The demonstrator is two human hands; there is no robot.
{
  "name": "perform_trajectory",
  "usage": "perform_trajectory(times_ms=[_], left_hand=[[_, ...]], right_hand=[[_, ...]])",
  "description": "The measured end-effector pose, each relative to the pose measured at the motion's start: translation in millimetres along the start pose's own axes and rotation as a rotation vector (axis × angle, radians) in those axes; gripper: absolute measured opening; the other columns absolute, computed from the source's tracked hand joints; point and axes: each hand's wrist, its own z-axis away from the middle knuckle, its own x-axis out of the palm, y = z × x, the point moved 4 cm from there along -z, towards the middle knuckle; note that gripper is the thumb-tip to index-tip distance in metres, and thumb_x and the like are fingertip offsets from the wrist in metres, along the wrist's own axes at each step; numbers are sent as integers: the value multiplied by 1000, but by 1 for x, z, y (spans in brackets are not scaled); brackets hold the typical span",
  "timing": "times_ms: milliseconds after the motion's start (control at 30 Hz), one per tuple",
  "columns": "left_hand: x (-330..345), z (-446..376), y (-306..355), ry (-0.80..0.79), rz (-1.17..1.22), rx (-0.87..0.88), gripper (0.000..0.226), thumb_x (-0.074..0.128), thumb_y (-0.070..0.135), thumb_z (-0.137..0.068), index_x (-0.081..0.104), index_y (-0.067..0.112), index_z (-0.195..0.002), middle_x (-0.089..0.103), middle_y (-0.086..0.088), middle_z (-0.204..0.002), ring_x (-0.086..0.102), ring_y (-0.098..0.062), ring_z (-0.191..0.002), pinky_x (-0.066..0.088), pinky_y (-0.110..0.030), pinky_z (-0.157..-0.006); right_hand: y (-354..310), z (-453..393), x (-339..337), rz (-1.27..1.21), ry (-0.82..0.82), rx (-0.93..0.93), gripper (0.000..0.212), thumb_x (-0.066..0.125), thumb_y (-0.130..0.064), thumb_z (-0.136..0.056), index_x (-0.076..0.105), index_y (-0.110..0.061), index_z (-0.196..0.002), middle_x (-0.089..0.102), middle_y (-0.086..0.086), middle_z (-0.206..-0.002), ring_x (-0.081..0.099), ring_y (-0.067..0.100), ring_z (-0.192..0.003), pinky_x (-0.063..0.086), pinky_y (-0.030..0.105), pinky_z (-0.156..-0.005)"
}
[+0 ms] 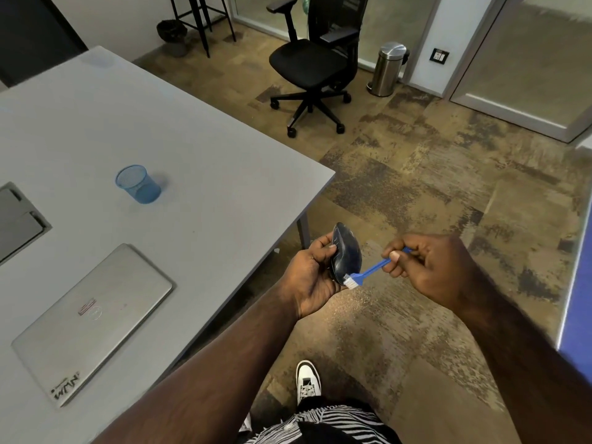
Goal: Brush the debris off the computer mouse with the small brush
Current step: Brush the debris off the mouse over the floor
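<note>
My left hand (pixel 309 277) grips a dark blue computer mouse (pixel 347 251), held up on edge over the floor just off the table's corner. My right hand (pixel 426 267) pinches the blue handle of a small brush (pixel 368 270). The brush's white bristles touch the lower end of the mouse, near my left palm. No debris on the mouse can be made out.
A grey table (pixel 192 149) fills the left side, carrying a shut silver laptop (pixel 93 322) and a blue mesh cup (pixel 137 184). A black office chair (pixel 314 62) and a steel pedal bin (pixel 389 68) stand on the patterned carpet beyond. A blue-edged surface (pixel 576 299) is at the right.
</note>
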Motion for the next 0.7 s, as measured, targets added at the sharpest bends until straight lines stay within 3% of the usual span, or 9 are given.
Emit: perform_trajectory(times_ms=[167,300,367,433,567,700], left_hand=[[-4,-2,4,23,10,9,42,36,9,-98,47,12,-138,57,-16,-120,61,-26,-91,49,-43,-80],[-8,-3,4,21,79,2,40,34,7,-97,50,11,-133,60,-16,-115,65,-27,-89,54,-42,-75],[-8,-3,4,22,102,1,38,35,8,-97,52,11,-132,60,-15,-116,66,-26,-92,57,-44,-76],[-7,-3,4,20,76,4,41,36,10,-97,48,12,-137,58,-15,-121,64,-29,-96,55,-49,-80],[-6,-2,6,17,56,-15,46,34,14,-99,38,12,-145,46,-21,-140,54,-38,-109,41,-54,-98],[-6,-2,6,27,74,-9,45,33,15,-100,40,10,-144,47,-22,-141,55,-37,-110,42,-54,-97]], right_hand=[[1,0,-12,34,291,-32,21,58,-11,-95,72,-26,-102,72,-19,-77,73,-1,-71,61,24,-65],[-2,2,-7,-43,151,-100,14,60,-19,-92,72,-24,-98,74,-15,-76,74,0,-70,63,28,-62],[-2,2,-4,-4,88,-109,13,63,-14,-91,74,-20,-95,75,-13,-75,74,0,-69,63,33,-61],[1,2,-6,53,155,-81,15,63,-7,-92,74,-17,-96,74,-10,-74,73,0,-69,63,36,-62],[2,0,-15,120,304,-38,19,57,-11,-93,73,-16,-102,72,-13,-76,73,3,-69,63,38,-64],[-4,5,-12,-18,245,-108,17,58,-17,-93,73,-18,-102,74,-13,-80,74,2,-71,64,36,-62]])
